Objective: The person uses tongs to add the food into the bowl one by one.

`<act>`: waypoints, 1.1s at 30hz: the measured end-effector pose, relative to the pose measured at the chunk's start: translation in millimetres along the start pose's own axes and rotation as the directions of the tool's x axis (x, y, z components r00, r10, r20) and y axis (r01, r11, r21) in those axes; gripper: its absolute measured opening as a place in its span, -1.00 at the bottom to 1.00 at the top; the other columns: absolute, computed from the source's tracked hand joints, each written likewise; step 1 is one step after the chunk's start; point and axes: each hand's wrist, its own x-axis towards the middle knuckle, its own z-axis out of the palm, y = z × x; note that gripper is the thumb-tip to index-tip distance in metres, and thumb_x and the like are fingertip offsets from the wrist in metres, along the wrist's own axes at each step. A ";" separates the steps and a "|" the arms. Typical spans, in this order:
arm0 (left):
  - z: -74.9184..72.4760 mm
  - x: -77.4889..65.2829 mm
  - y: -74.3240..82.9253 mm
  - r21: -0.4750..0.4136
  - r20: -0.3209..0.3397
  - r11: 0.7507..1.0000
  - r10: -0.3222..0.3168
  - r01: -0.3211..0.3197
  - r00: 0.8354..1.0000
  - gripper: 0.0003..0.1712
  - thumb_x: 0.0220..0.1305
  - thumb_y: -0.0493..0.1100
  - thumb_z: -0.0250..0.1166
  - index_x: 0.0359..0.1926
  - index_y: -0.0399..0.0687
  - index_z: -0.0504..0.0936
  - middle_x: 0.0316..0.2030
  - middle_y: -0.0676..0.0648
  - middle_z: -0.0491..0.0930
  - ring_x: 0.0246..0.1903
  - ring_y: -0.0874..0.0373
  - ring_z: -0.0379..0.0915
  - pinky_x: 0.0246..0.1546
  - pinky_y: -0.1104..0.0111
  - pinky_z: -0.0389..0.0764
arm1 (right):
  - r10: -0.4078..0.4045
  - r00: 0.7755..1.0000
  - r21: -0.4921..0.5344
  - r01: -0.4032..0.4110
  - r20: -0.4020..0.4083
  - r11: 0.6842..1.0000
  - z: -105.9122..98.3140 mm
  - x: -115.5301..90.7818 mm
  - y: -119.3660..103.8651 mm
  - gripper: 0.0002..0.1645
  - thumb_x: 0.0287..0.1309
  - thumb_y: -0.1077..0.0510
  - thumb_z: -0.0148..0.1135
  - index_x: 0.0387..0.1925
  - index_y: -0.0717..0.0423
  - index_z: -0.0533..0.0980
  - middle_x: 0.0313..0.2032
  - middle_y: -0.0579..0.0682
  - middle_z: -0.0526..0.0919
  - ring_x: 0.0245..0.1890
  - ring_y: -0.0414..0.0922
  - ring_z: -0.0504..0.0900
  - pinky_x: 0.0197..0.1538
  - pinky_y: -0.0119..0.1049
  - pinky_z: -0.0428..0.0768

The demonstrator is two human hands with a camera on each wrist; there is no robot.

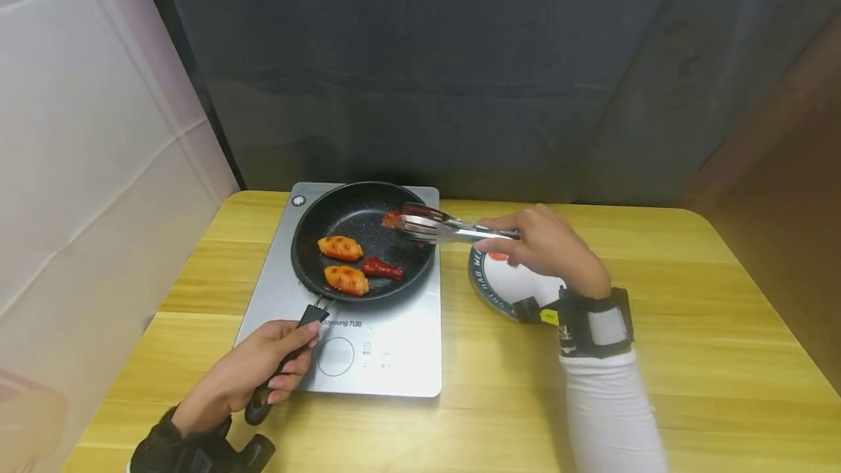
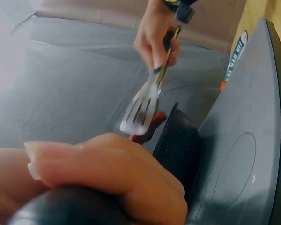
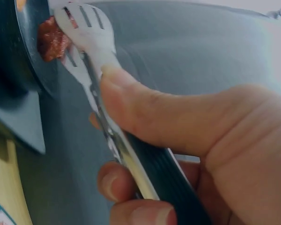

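Note:
My left hand (image 1: 272,363) grips the black handle (image 1: 309,321) of a frying pan (image 1: 361,223). Two orange-brown chicken wings (image 1: 346,279) and a dark red drumstick-shaped piece (image 1: 383,268) lie in the pan. With my right hand (image 1: 548,250) I hold metal tongs (image 1: 453,228), thumb on one side and fingers curled on the other. Between the tong tips is a reddish-brown piece of meat (image 3: 52,40), raised near the pan's rim in the right wrist view. The tong heads partly hide this piece.
The pan is over a silver induction cooker (image 1: 401,363) on a wooden table (image 1: 499,414). A dark-rimmed plate (image 1: 485,290) with an orange-red patch sits right of the cooker, partly under my right hand. A dark grey curtain (image 1: 427,79) hangs behind.

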 end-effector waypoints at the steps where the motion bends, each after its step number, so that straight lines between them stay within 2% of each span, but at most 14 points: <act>1: 0.3 0.2 -0.2 0.005 -0.002 1.000 0.002 -0.002 1.000 -0.57 0.48 0.06 -0.01 -0.35 -0.22 0.25 -0.66 0.09 0.18 -0.78 0.32 0.11 -0.82 0.52 0.27 | 0.004 1.000 0.005 -0.004 0.012 1.000 0.4 5.9 -3.9 -0.52 0.15 -0.05 0.34 0.08 0.05 0.59 -0.74 -0.20 0.48 -0.73 -0.22 0.43 -0.66 -0.32 0.27; 5: 0.7 0.3 -0.9 0.022 0.008 0.999 0.027 -0.027 1.000 -0.62 0.48 0.00 0.03 -0.37 -0.20 0.24 -0.67 0.09 0.19 -0.79 0.32 0.11 -0.82 0.52 0.26 | 0.043 0.998 0.003 -0.044 0.046 0.999 3.7 28.0 -18.9 -0.51 0.15 -0.10 0.33 0.10 -0.05 0.58 -0.81 -0.15 0.32 -0.86 -0.17 0.38 -0.77 -0.36 0.29; 7: 1.1 0.2 -1.0 0.028 0.014 0.999 0.043 -0.044 0.999 -0.65 0.47 -0.04 0.05 -0.36 -0.21 0.24 -0.67 0.09 0.19 -0.79 0.32 0.12 -0.82 0.52 0.26 | 0.046 0.998 -0.037 -0.044 0.036 0.998 6.9 38.5 -25.1 -0.51 0.15 -0.13 0.32 0.10 -0.08 0.58 -0.79 -0.12 0.30 -0.83 -0.18 0.35 -0.78 -0.37 0.25; 12: 3.1 -0.5 -0.9 0.029 0.023 0.997 0.067 -0.068 0.997 -0.73 0.43 -0.14 0.11 -0.27 -0.29 0.29 -0.66 0.08 0.23 -0.78 0.32 0.14 -0.82 0.53 0.27 | 0.040 0.999 -0.155 -0.041 -0.008 0.987 19.2 61.5 -37.8 -0.50 0.13 -0.22 0.30 0.07 -0.16 0.60 -0.55 -0.05 0.56 -0.64 -0.14 0.33 -0.71 -0.31 0.13; 14: 4.1 -0.8 -1.0 0.024 0.021 0.998 0.061 -0.062 0.998 -0.75 0.42 -0.16 0.11 -0.25 -0.29 0.31 -0.66 0.08 0.24 -0.79 0.32 0.15 -0.82 0.53 0.28 | 0.051 0.999 -0.184 -0.051 -0.005 0.982 25.0 68.2 -42.4 -0.50 0.13 -0.25 0.29 0.06 -0.18 0.60 -0.44 -0.03 0.63 -0.60 -0.15 0.40 -0.70 -0.31 0.20; 15: 4.6 -0.7 -1.0 0.024 0.015 0.998 0.052 -0.053 0.999 -0.75 0.42 -0.16 0.12 -0.28 -0.28 0.32 -0.66 0.08 0.25 -0.79 0.32 0.15 -0.82 0.52 0.28 | 0.054 0.999 -0.195 -0.053 0.003 0.979 27.7 71.1 -44.4 -0.51 0.13 -0.26 0.28 0.06 -0.19 0.60 -0.46 -0.02 0.62 -0.58 -0.15 0.43 -0.69 -0.30 0.24; 19: 5.6 1.0 -0.9 0.035 -0.023 0.999 0.015 -0.014 1.000 -0.65 0.42 -0.07 0.13 -0.43 -0.21 0.32 -0.69 0.07 0.27 -0.81 0.31 0.19 -0.82 0.48 0.33 | 0.055 0.998 -0.220 -0.048 0.022 0.974 37.8 79.9 -50.6 -0.52 0.14 -0.26 0.27 0.04 -0.20 0.62 -0.46 0.01 0.62 -0.50 -0.13 0.52 -0.63 -0.29 0.36; 22: 5.2 3.2 -1.0 0.051 -0.037 0.999 0.003 -0.001 0.999 -0.58 0.41 -0.01 0.13 -0.52 -0.17 0.32 -0.71 0.07 0.29 -0.80 0.29 0.23 -0.80 0.45 0.40 | 0.048 0.998 -0.229 -0.038 0.037 0.973 43.8 84.1 -53.1 -0.52 0.16 -0.25 0.25 0.05 -0.18 0.61 -0.47 0.01 0.61 -0.50 -0.11 0.53 -0.61 -0.29 0.37; 27: 5.1 4.4 -0.9 0.066 -0.008 0.998 0.021 -0.020 1.000 -0.60 0.39 -0.07 0.16 -0.56 -0.13 0.31 -0.70 0.07 0.26 -0.80 0.28 0.23 -0.78 0.44 0.41 | 0.040 0.999 -0.250 -0.033 0.023 0.968 49.6 89.0 -56.6 -0.51 0.17 -0.25 0.23 0.07 -0.18 0.59 -0.23 0.02 0.68 -0.47 -0.11 0.55 -0.64 -0.30 0.36; 33: 5.4 4.5 0.0 0.104 -0.029 0.994 0.014 -0.010 0.999 -0.59 0.32 -0.11 0.24 -0.56 -0.13 0.27 -0.72 0.09 0.17 -0.86 0.31 0.15 -0.86 0.44 0.34 | 0.067 0.998 -0.269 -0.060 0.019 0.961 51.1 94.5 -62.3 -0.49 0.17 -0.27 0.22 0.09 -0.21 0.58 -0.08 0.05 0.66 -0.42 -0.07 0.58 -0.64 -0.28 0.37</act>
